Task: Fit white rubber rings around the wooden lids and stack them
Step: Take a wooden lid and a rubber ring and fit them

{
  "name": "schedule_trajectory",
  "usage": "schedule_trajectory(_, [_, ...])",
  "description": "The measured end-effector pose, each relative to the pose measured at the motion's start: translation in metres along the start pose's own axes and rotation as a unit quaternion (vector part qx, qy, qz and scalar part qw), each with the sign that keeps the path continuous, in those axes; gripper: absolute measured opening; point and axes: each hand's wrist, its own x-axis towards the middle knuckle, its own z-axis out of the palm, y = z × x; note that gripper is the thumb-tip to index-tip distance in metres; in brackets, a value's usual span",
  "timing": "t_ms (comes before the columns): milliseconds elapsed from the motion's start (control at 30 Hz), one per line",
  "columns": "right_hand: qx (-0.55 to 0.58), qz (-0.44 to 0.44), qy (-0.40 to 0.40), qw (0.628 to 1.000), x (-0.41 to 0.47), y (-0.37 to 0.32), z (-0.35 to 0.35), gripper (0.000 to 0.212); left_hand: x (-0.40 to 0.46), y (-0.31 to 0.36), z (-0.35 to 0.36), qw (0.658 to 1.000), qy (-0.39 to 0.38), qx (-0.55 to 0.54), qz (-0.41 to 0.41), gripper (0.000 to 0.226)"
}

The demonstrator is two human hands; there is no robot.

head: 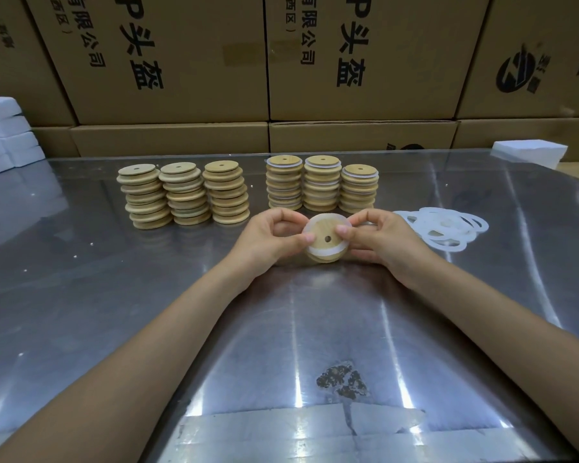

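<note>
Both hands hold one round wooden lid (325, 230) with a small centre hole, tilted toward me above the table. A white rubber ring (321, 251) lies around its raised part. My left hand (274, 238) pinches the lid's left edge with thumb on top. My right hand (378, 238) pinches the right edge the same way. Behind on the left stand three stacks of bare wooden lids (183, 193). To their right stand three stacks of lids with white rings (321, 185). A loose pile of white rings (442, 228) lies right of my right hand.
The shiny metal table (114, 279) carries a dark rust-like blotch (343, 380) near the front. Cardboard boxes (181, 61) form a wall behind the table. White foam blocks sit at the far left (4, 135) and the far right (528, 153).
</note>
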Motion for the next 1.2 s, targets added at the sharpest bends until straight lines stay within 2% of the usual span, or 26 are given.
schedule_trajectory(133, [0.011, -0.01, 0.011, 1.0, 0.001, 0.001, -0.001, 0.013, 0.002, -0.001, 0.0, 0.996, -0.046, 0.081, 0.006, 0.038])
schedule_trajectory(267, [-0.036, -0.039, 0.015, 0.998, 0.0, 0.0, 0.003, 0.015, 0.002, 0.001, 0.003, 0.991, -0.058, 0.115, 0.033, 0.035])
schedule_trajectory(367, [-0.062, -0.067, 0.004, 0.996, -0.003, 0.001, 0.009, 0.014, -0.001, 0.001, 0.007, 0.995, -0.044, 0.086, 0.027, 0.024])
schedule_trajectory(467, [-0.036, -0.06, 0.007, 0.997, -0.005, 0.002, 0.012, 0.012, -0.002, 0.001, 0.009, 0.998, -0.025, 0.048, 0.021, 0.015])
schedule_trajectory(700, [0.081, -0.026, -0.011, 0.996, -0.003, -0.002, 0.013, 0.009, -0.004, 0.004, 0.013, 0.998, 0.01, -0.054, -0.006, 0.025])
schedule_trajectory(933, [-0.047, -0.119, 0.052, 0.99, -0.003, -0.003, 0.017, 0.014, -0.003, -0.001, 0.011, 0.992, -0.017, -0.128, -0.009, 0.024])
schedule_trajectory(1000, [-0.067, -0.137, 0.048, 0.987, -0.004, -0.001, 0.018, 0.015, -0.002, 0.0, 0.01, 0.995, -0.014, -0.095, 0.014, 0.018])
schedule_trajectory(1067, [-0.12, -0.178, 0.049, 0.975, -0.004, 0.0, 0.018, 0.015, 0.001, -0.001, 0.007, 0.996, 0.012, 0.039, 0.079, 0.023])
schedule_trajectory(1133, [-0.185, -0.228, 0.052, 0.955, -0.004, 0.0, 0.019, 0.014, 0.003, -0.002, 0.007, 0.975, 0.032, 0.175, 0.132, 0.024])
schedule_trajectory(1200, [-0.199, -0.255, 0.057, 0.944, -0.005, -0.001, 0.02, 0.014, 0.003, -0.003, 0.008, 0.963, 0.056, 0.213, 0.155, 0.023])
